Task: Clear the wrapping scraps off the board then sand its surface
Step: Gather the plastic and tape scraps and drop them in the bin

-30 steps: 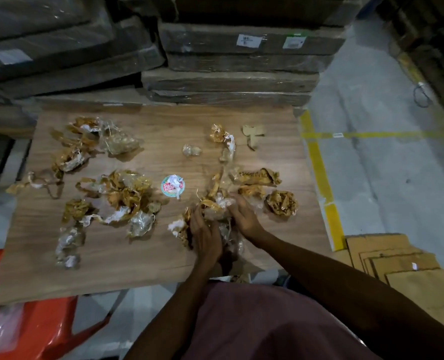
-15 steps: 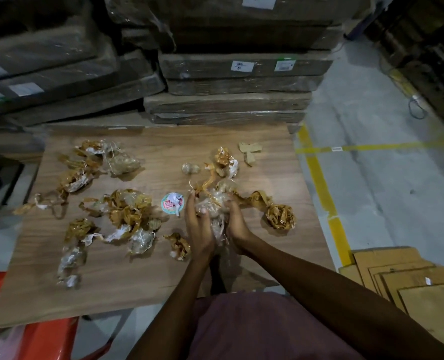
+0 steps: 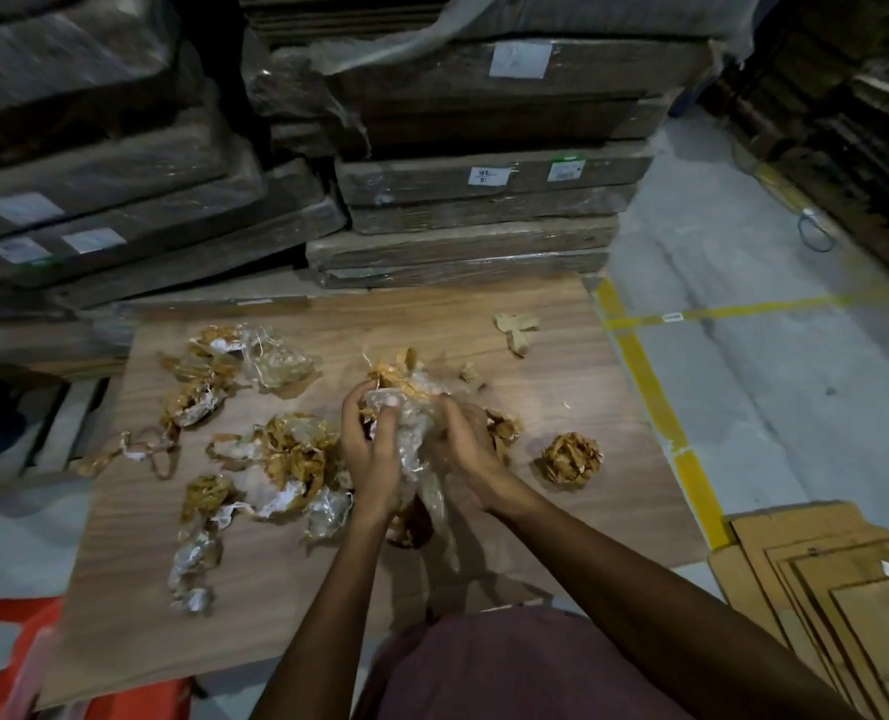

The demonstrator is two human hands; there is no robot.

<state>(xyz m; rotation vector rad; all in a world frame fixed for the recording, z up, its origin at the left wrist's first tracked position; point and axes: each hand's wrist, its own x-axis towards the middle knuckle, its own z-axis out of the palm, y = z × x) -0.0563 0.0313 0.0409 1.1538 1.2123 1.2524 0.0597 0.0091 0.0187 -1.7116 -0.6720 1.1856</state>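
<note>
Scraps crowd the left of the board; its right side lies open.
Left of the board's middle, wrapping scraps lie thick from far edge to near edge. Right of the middle, bare wood shows around one crumpled ball and a tape piece. Stacked cartons wall off the board's far edge.

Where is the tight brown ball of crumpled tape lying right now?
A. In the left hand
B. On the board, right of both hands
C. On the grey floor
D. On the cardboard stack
B: the ball of crumpled tape sits alone on the board, right of the right hand and left hand.
</note>
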